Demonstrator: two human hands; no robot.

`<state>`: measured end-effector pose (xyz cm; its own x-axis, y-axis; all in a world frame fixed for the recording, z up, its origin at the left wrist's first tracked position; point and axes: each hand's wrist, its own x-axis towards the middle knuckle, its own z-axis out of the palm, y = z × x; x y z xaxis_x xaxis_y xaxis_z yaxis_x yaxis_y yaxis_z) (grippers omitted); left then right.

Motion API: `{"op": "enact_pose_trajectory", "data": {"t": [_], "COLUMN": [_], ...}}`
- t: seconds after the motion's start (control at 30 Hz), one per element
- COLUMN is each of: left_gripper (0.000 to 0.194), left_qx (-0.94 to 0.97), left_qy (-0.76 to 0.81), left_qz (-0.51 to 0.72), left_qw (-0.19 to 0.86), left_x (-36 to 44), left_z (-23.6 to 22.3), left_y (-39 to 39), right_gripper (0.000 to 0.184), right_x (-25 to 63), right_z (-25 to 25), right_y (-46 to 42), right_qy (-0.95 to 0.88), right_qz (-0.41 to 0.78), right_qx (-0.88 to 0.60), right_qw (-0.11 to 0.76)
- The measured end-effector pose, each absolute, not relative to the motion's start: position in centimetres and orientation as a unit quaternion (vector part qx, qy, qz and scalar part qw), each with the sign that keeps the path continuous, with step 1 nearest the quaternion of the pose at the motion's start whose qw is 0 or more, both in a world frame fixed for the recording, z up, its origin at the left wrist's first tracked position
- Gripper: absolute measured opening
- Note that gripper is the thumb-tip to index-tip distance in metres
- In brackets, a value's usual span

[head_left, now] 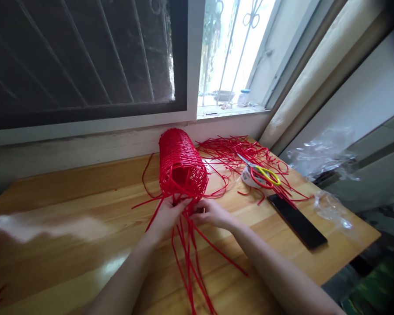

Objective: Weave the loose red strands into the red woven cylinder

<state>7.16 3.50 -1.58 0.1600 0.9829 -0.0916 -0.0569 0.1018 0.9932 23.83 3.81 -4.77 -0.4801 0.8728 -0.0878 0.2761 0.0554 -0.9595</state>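
Observation:
A woven red basket (180, 151), shaped like a tube, lies on its side with its open end toward me. Long loose red strands (187, 262) hang from the near rim and trail over the table toward me. My left hand (170, 210) is closed on strands at the lower rim, thumb pointing right. Just beside it, my right hand (210, 213) pinches strands below the rim, its fingers bent together. Which strands each hand holds is partly hidden by the fingers.
The wooden table (68, 197) stands against a window wall. To the right are a heap of red strands (230, 148), scissors (265, 175) with yellow and red handles lying over a white roll (249, 178), a black phone (297, 221) and clear plastic wrap (333, 208).

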Motion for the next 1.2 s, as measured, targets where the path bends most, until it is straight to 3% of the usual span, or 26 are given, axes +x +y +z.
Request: {"op": "enact_pose_trajectory", "data": {"t": [0.13, 0.3, 0.47, 0.57, 0.7, 0.8, 0.93, 1.0, 1.1, 1.2], "left_gripper": [0.024, 0.032, 0.03, 0.045, 0.049, 0.044, 0.042, 0.04, 0.041, 0.047], "left_qx": [0.496, 0.536, 0.536, 0.484, 0.389, 0.337, 0.299, 0.295, 0.332, 0.372], "left_qy": [0.464, 0.448, 0.534, 0.577, 0.568, 0.551, 0.516, 0.497, 0.448, 0.413], "left_qz": [0.442, 0.422, 0.475, 0.517, 0.521, 0.488, 0.518, 0.543, 0.561, 0.567], "left_qw": [0.587, 0.577, 0.449, 0.406, 0.504, 0.588, 0.613, 0.609, 0.612, 0.608], "left_x": [5.9, 5.2, 5.0, 5.0, 4.6, 4.0, 3.3, 3.2, 3.7, 4.5], "left_z": [-1.4, -1.3, -3.6, -5.1, -5.0, -4.6, -4.8, -4.9, -4.5, -3.6], "left_y": [4.7, 4.7, 1.2, -0.9, -1.5, -0.8, 0.2, 0.7, 1.4, 2.0], "right_gripper": [0.008, 0.011, 0.013, 0.015, 0.016, 0.017, 0.017, 0.026, 0.047, 0.053], "right_x": [23.7, 23.3, 23.1, 23.1, 22.7, 22.5, 23.2, 23.9, 24.8, 25.0], "right_z": [-4.7, -5.5, -6.7, -7.0, -7.0, -6.9, -6.3, -5.9, -5.8, -6.2], "right_y": [3.8, 3.2, 2.9, 2.8, 2.3, 2.0, 2.7, 3.6, 5.2, 6.4], "right_qy": [-0.7, -0.753, -0.769, -0.754, -0.75, -0.748, -0.635, -0.558, -0.508, -0.468], "right_qz": [0.553, 0.44, 0.405, 0.421, 0.42, 0.375, 0.259, 0.236, 0.342, 0.49], "right_qx": [-0.375, -0.429, -0.434, -0.437, -0.437, -0.445, -0.51, -0.52, -0.477, -0.431], "right_qw": [0.252, 0.237, 0.235, 0.252, 0.264, 0.318, 0.519, 0.602, 0.631, 0.596]}}
